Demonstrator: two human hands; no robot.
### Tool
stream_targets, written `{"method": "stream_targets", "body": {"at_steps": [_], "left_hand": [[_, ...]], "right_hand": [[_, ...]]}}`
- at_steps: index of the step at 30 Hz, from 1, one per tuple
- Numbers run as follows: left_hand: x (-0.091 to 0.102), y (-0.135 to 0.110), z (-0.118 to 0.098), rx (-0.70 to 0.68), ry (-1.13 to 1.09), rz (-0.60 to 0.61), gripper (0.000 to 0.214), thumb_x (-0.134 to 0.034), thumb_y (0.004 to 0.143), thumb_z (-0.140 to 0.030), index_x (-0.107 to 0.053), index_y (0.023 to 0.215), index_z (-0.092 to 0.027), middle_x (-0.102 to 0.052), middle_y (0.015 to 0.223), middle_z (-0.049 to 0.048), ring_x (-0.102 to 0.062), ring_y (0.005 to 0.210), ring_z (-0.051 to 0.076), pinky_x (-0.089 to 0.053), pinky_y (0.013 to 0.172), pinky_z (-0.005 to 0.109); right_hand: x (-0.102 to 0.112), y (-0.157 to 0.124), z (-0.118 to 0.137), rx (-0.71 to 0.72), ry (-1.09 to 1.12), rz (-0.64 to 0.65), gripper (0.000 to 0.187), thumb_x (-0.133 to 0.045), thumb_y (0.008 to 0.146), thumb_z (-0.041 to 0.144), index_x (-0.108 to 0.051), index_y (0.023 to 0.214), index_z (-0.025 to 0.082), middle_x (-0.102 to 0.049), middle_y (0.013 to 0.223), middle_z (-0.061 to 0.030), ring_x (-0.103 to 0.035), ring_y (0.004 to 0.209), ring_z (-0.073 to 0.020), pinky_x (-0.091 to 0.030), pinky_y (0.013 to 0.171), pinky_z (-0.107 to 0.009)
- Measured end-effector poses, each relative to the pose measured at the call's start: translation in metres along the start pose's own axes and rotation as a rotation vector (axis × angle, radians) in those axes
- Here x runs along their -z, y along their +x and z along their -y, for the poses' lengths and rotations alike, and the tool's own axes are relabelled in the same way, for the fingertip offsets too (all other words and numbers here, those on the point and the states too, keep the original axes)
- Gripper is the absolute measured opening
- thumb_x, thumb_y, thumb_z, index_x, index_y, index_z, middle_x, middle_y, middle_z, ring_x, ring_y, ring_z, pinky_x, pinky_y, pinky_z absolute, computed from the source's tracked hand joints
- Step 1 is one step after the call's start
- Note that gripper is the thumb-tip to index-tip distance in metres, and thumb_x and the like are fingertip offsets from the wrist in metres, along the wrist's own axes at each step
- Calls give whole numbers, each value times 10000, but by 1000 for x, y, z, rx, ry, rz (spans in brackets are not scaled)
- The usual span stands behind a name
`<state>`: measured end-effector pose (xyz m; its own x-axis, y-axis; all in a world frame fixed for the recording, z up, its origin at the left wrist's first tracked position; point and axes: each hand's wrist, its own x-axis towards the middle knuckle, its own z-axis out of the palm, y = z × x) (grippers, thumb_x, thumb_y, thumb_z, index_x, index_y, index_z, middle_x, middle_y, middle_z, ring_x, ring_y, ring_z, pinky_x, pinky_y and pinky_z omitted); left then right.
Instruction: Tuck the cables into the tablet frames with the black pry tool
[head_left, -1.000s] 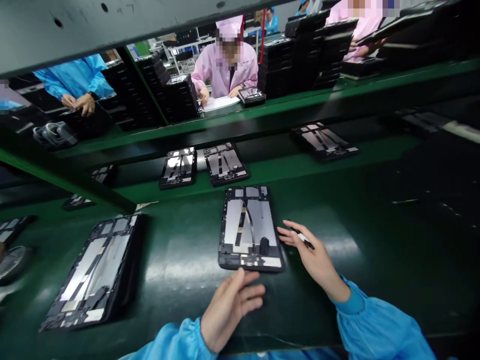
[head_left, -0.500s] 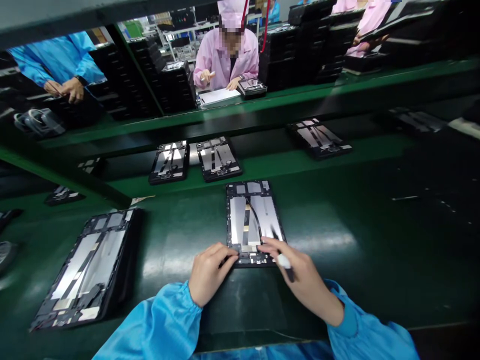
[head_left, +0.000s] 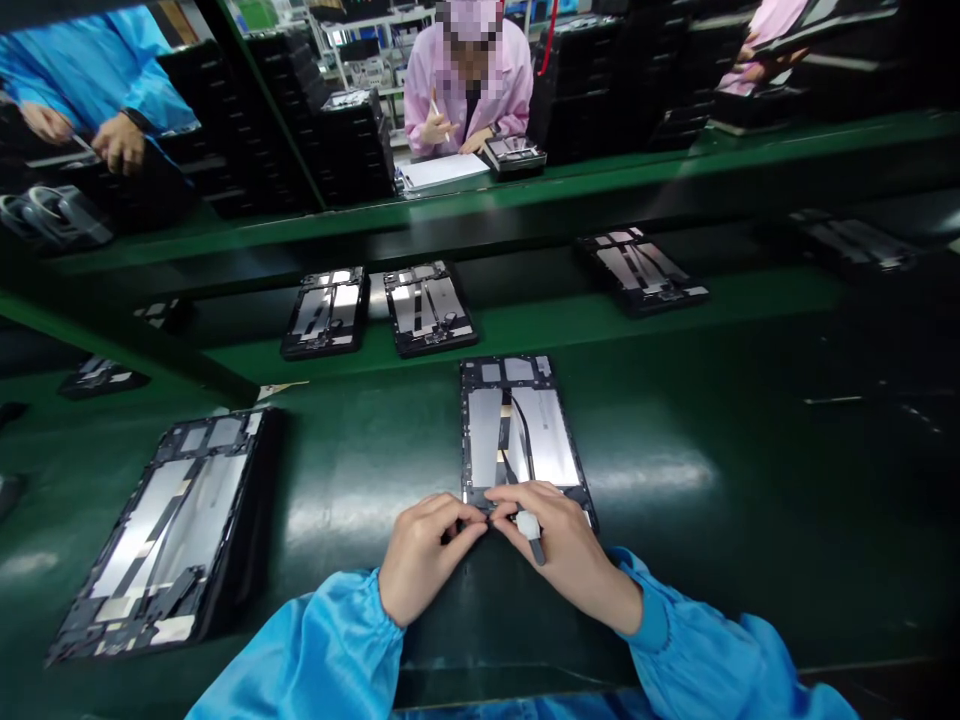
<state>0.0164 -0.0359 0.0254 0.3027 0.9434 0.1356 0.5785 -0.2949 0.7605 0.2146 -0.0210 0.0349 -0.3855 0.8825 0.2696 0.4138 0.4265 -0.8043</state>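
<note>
An opened tablet (head_left: 559,420), with silver plates and dark ribbon cables inside, lies on the green bench before me. At its near left corner my left hand (head_left: 427,550) has thumb and forefinger pinched together; whatever is between them is hidden. My right hand (head_left: 570,550) is over the tablet's near end, its fingertips almost meeting the left ones. It is closed around a slim dark tool (head_left: 537,552) with a white wrapped part, whose dark tip points up over the silver plate. The tool's exact kind cannot be made out.
A larger-looking opened tablet (head_left: 161,520) lies on the left. Further tablets (head_left: 326,312) rest along the sunken strip behind. A green post (head_left: 135,340) slants in at left. Beyond the green rail (head_left: 360,222), a person in pink (head_left: 469,90) writes beside black tray stacks (head_left: 349,145).
My right hand has moved left, beside my left fingertips, with the tool in it. The tablet sits slightly further right in view. The person opposite has raised their pen.
</note>
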Motion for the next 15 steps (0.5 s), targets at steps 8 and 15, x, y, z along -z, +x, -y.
{"method": "stream_targets", "body": {"at_steps": [8,15], "left_hand": [[-1,0,0,36,113,61,154,-581,931,-283,-681,832,-222,-590,785,-1,-573,656,119,-470,595,222],[6,-20,8,-402,553,-8,258,-452,999,-168,-600,1208,-197,-669,1061,57,-588,845,166,-501,709,282]], "right_hand": [[-5,-2,-1,36,-40,-14,318,-576,871,77,-605,1132,256,-715,830,-14,-674,788,-219,-527,779,-389],[-11,-6,-9,110,-86,-21,346,-537,906,59,-594,1183,258,-697,828,-26,-637,766,-221,-519,768,-396]]}}
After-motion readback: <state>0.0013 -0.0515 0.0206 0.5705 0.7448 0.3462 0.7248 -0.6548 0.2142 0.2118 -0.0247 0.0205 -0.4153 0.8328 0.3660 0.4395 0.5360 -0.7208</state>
